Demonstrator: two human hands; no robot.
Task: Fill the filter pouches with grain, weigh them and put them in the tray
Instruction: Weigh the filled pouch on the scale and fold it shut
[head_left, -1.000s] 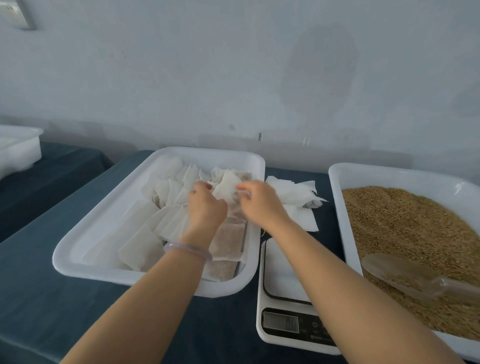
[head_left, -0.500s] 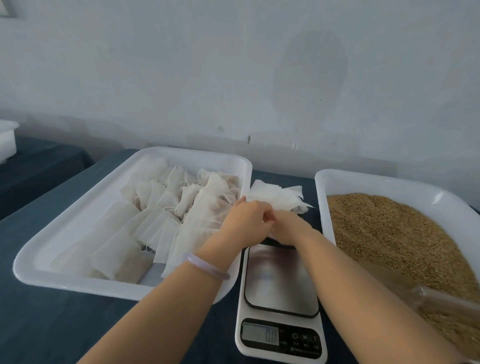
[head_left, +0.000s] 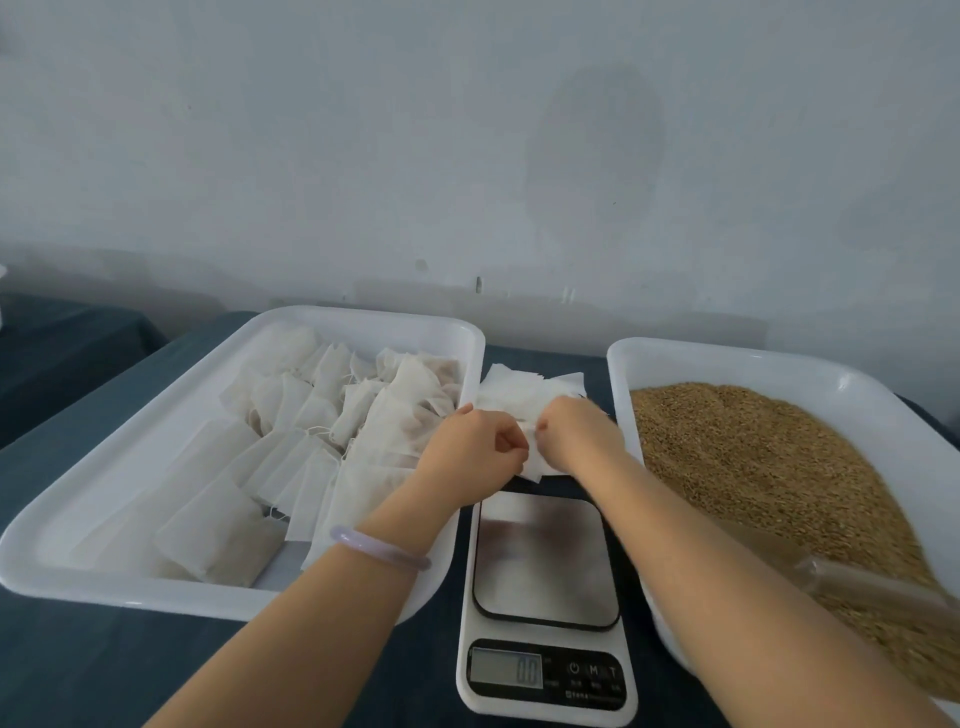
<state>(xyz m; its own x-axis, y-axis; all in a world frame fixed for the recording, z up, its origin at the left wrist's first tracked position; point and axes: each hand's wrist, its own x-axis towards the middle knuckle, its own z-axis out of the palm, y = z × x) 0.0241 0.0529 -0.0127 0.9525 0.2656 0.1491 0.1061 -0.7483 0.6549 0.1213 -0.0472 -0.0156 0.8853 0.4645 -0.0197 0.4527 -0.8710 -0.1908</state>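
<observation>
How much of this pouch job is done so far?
Done: many pouches, some showing grain inside, already lie in the tray. In hand: the left hand and right hand pinch an empty pouch by the pile. Left: fill it from the grain with the scoop, weigh it on the scale, which reads zero, and tray it.

the left forearm (head_left: 311, 603) and the right forearm (head_left: 727, 571) are bare, reach forward from the lower edge and converge toward the middle. the left hand (head_left: 470, 447) is curled, knuckles up, with thumb and forefinger pinching a pouch (head_left: 531, 462) at its left side. the right hand (head_left: 576, 434) faces it, fingers bent downward, pinching the same pouch from the right. the hands are very close together.
</observation>
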